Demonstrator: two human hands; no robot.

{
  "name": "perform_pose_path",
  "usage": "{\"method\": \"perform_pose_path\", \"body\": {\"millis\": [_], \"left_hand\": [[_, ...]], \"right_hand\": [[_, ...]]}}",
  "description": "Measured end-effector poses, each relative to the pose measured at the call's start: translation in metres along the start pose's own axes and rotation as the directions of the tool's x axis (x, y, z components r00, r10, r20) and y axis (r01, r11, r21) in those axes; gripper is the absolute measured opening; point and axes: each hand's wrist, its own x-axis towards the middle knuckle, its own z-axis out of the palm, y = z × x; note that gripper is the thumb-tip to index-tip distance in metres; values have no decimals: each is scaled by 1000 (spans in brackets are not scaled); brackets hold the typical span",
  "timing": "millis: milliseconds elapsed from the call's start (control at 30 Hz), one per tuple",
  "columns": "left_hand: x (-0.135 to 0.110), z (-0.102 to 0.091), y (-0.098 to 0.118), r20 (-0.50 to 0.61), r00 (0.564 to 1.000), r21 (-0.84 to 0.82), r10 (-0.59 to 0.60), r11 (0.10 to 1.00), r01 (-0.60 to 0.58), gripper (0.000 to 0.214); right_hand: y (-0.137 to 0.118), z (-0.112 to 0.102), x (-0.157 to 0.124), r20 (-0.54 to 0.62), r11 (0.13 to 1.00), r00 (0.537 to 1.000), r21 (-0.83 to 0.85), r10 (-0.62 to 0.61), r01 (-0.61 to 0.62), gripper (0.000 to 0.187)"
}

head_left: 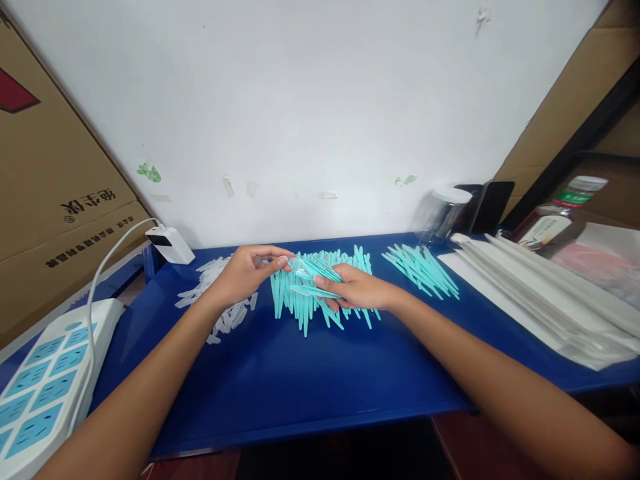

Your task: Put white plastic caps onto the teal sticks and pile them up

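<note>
Several slim teal plastic sticks with tapered ends, shaped like eyebrow razors, are gripped in a bundle by my right hand. Clear covers show at the left ends of some of them. My left hand is closed in a pinch at those ends, its fingertips on what looks like a small clear cap. Below both hands a wide pile of teal sticks lies on the blue table. Left of it, partly behind my left wrist, small clear plastic caps lie scattered.
A smaller heap of teal sticks lies to the right. Beyond it are white plastic packets, a clear jar and a bottle. At left stand a power strip and a white charger with its cable.
</note>
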Motion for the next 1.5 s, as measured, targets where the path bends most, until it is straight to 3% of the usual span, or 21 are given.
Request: {"method": "perform_pose_path", "body": {"millis": [200, 500, 700, 1233, 1500], "left_hand": [[-2, -3, 1, 40, 999, -54, -19, 998, 21, 36], [-1, 1, -3, 29, 999, -41, -15, 999, 17, 36], [0, 1, -7, 36, 999, -51, -32, 998, 34, 41], [-1, 2, -4, -92, 996, -6, 3, 1000, -4, 36], [0, 4, -7, -29, 999, -22, 17, 1000, -17, 38]], "right_hand": [[4, -2, 1, -56, 998, 997, -6, 54, -55, 64], [2, 0, 3, -153, 997, 988, -73, 21, -33, 62], [0, -2, 1, -214, 976, 975, -218, -50, 2, 60], [-2, -5, 0, -184, 968, 982, -253, -49, 1, 56], [-2, -5, 1, -165, 953, 983, -302, -78, 24, 59]]}}
